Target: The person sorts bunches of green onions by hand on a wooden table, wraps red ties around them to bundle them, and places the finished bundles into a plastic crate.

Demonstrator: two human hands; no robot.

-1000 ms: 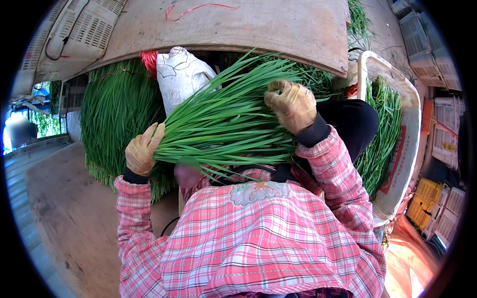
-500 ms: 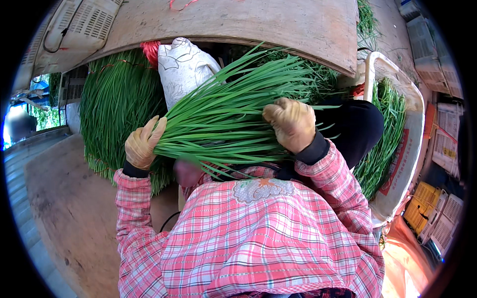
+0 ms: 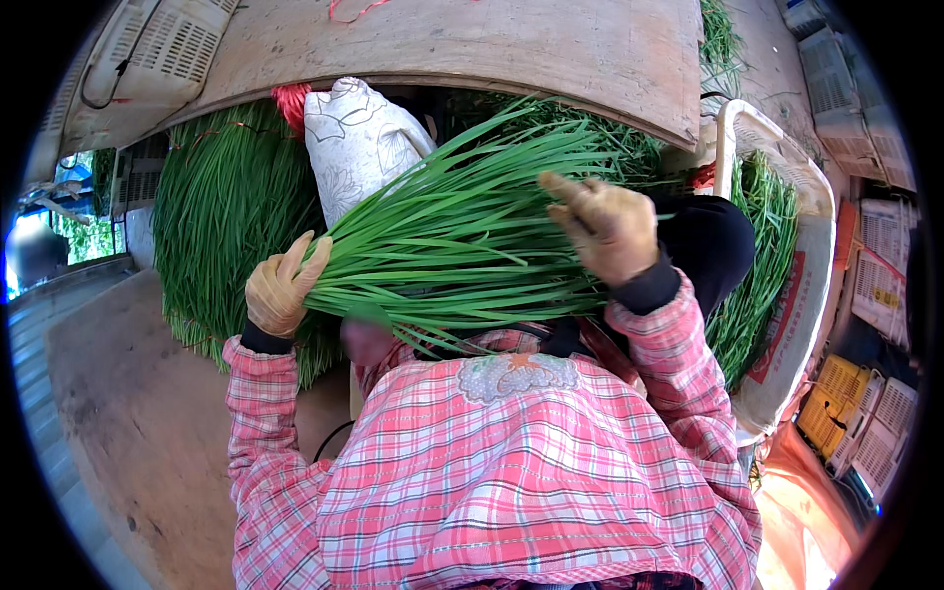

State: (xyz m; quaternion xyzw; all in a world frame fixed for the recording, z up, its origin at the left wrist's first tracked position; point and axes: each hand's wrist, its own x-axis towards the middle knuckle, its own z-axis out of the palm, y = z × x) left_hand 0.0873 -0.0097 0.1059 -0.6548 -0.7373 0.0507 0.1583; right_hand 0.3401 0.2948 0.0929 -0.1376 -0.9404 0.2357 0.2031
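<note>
— While the gloved left hand (image 3: 280, 288) curls round the narrow end of that bundle of green chives (image 3: 462, 236), what is the other one doing?

— The gloved right hand (image 3: 605, 228) rests on top of the bundle further along, towards the leafy end, with its fingers (image 3: 560, 187) loosely bent and one pointing up and out – pressed on the leaves rather than wrapped about them.

— And the left fingers – tight or slack?

— Closed around the stalk end, thumb lifted above it; the bundle fans out to the right from that grip.

— Where does the bundle sit?

— Held across the front of the person, just above the chest of the pink checked shirt (image 3: 511, 472), slanting up to the right. Behind its narrow end stands a white printed sack (image 3: 359, 138), touching or nearly touching the leaves.

— What lies around it?

— A large heap of more chives (image 3: 221, 216) hangs to the left, beside the sack. To the right a white plastic tub (image 3: 801, 285) holds another lot of greens (image 3: 762, 246). Over all of it runs a worn wooden board (image 3: 511, 49), and a red cord (image 3: 290, 98) shows at the sack's top left. At the far right stand stacked yellow and white crates (image 3: 865, 393), small at the edge of the view. Bare concrete floor (image 3: 128, 423) fills the lower left
</note>
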